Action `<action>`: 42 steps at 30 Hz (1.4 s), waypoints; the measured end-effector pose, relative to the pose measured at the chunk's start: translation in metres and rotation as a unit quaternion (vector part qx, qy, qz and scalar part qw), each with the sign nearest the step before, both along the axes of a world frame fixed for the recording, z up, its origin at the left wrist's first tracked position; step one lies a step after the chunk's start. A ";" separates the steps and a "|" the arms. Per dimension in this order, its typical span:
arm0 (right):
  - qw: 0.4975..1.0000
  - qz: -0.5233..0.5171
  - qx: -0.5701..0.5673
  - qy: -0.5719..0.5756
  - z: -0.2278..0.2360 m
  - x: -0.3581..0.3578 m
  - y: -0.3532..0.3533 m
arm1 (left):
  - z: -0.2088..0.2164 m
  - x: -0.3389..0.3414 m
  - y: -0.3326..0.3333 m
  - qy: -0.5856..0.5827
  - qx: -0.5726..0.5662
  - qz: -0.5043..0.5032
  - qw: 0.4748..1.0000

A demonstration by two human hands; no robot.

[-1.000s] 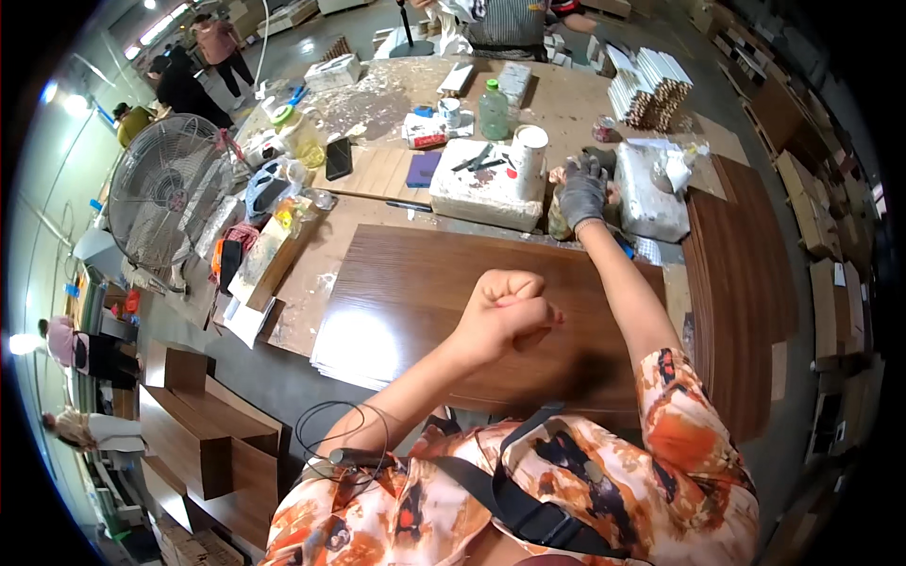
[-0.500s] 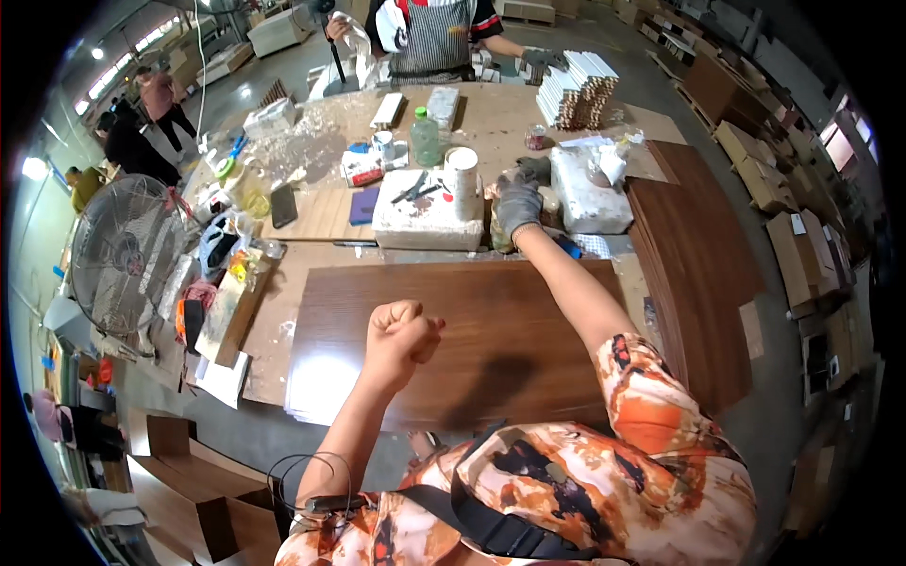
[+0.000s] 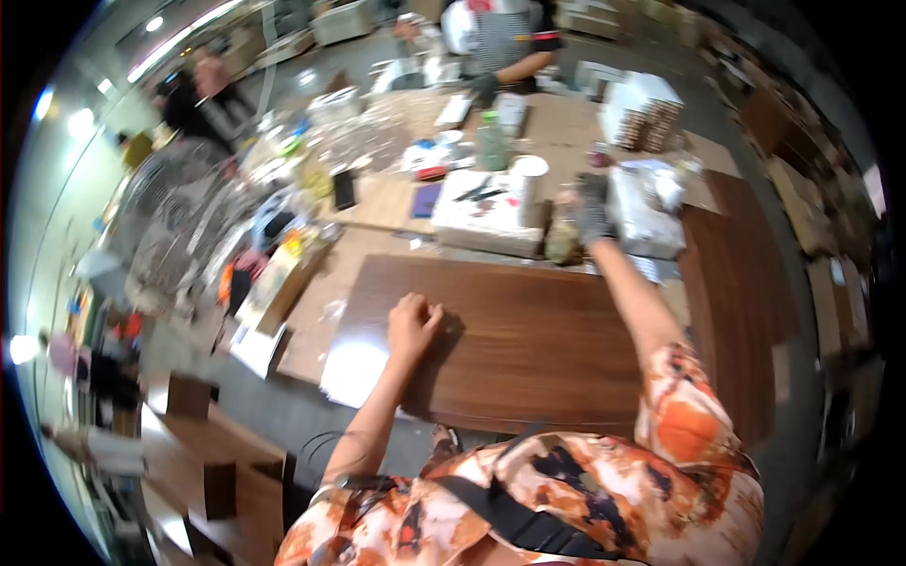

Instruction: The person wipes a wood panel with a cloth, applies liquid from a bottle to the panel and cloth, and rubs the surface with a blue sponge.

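My left hand point(image 3: 413, 326) is bare, with its fingers curled into a loose fist and the thumb beside them. It is over the left part of a dark brown wood-grain panel point(image 3: 528, 340), and nothing shows in it. Farther right, my right hand point(image 3: 594, 219) wears a grey glove and reaches past the panel's far edge. It is between a jar with yellowish contents point(image 3: 563, 238) and a white wrapped block point(image 3: 646, 215). Blur and the glove hide what its fingers do. Left of the jar, a white cup point(image 3: 527, 189) stands on a pale block point(image 3: 472, 228) bearing dark tools.
Stacked brown panels point(image 3: 736, 283) lie at the right. A green bottle point(image 3: 491, 143), a phone point(image 3: 343, 190) and stacked white strips point(image 3: 642, 108) are farther back. A wire fan point(image 3: 175, 222) stands at the left. Across the table a person point(image 3: 505, 47) reaches with a gloved hand.
The whole view has shifted, with the table now farther right in it. My left fist has loosened and turned over the panel. The person opposite has brought a gloved hand toward the white bars.
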State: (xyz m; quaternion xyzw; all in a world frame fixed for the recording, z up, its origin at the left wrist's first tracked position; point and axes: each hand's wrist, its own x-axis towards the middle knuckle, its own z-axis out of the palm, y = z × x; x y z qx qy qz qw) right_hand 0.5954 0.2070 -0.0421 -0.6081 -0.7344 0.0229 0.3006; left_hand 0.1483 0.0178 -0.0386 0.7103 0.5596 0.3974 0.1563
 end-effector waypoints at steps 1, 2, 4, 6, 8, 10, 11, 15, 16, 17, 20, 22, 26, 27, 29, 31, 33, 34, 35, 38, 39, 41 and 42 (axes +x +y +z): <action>0.992 -0.033 0.020 0.122 -0.006 0.066 -0.005 | -0.015 0.013 0.006 0.007 0.017 -0.003 1.000; 0.967 -0.058 0.063 0.239 -0.008 0.135 -0.019 | -0.011 0.033 0.012 0.000 0.014 -0.041 0.999; 0.796 -0.142 -0.185 0.558 0.068 -0.012 -0.042 | -0.013 -0.044 -0.036 0.055 -0.028 0.085 0.994; 0.838 -0.078 0.076 0.534 0.046 0.102 -0.068 | -0.005 -0.009 -0.014 0.079 -0.035 0.030 0.996; 0.761 -0.064 0.095 0.639 0.049 0.089 -0.095 | -0.004 -0.007 -0.014 0.075 -0.024 0.031 0.996; 0.697 -0.065 0.092 0.708 0.056 0.082 -0.126 | -0.003 -0.004 -0.010 0.064 -0.004 0.011 0.998; 0.677 -0.063 0.089 0.728 0.058 0.076 -0.135 | -0.007 -0.005 -0.008 0.077 -0.012 0.011 0.997; 0.638 -0.056 0.119 0.759 0.068 0.056 -0.151 | -0.008 -0.015 -0.011 0.056 -0.040 0.001 0.998; 0.632 -0.058 0.134 0.761 0.067 0.051 -0.150 | -0.012 -0.020 -0.013 0.094 -0.043 0.020 0.994; 0.637 -0.063 0.154 0.753 0.076 0.051 -0.154 | -0.009 -0.020 -0.012 0.099 -0.035 0.013 0.994; 0.736 -0.106 0.147 0.653 0.118 0.048 -0.172 | -0.012 -0.014 -0.008 0.103 -0.024 -0.002 0.994; 0.866 -0.173 -0.025 0.469 0.168 -0.009 -0.195 | -0.019 -0.019 -0.011 0.091 -0.028 0.009 0.995; 0.978 -0.047 0.202 0.028 0.177 -0.048 -0.198 | -0.016 -0.018 -0.007 0.072 -0.049 -0.006 0.996; 0.978 -0.050 0.199 0.024 0.172 -0.036 -0.197 | -0.016 -0.016 -0.004 0.069 -0.051 -0.010 0.996; 0.936 -0.098 0.084 0.327 0.165 -0.004 -0.210 | -0.021 -0.018 -0.007 0.064 -0.058 0.007 0.996; 0.810 -0.197 0.039 0.551 0.155 0.038 -0.221 | -0.017 -0.017 -0.006 0.020 -0.028 -0.001 0.999; 0.660 -0.249 0.110 0.700 0.137 0.070 -0.222 | -0.017 -0.017 -0.002 0.043 -0.037 -0.001 0.998; 0.659 -0.254 0.107 0.700 0.138 0.069 -0.221 | -0.017 -0.016 -0.003 0.044 -0.033 0.001 0.998; 0.634 -0.189 0.077 0.746 0.138 0.068 -0.220 | -0.016 -0.016 -0.004 0.046 -0.038 0.000 0.998; 0.524 0.020 -0.012 0.852 0.144 0.061 -0.216 | -0.011 -0.014 -0.004 0.023 -0.051 -0.010 0.998; 0.597 -0.016 0.050 0.801 0.139 0.058 -0.202 | -0.012 -0.015 -0.006 0.026 -0.052 -0.007 0.998; 0.719 -0.139 0.169 0.660 0.128 0.056 -0.176 | -0.016 -0.016 -0.005 0.060 -0.048 0.003 0.997; 0.776 -0.142 0.075 0.610 0.124 0.059 -0.167 | -0.018 -0.016 -0.006 0.061 -0.046 0.003 0.997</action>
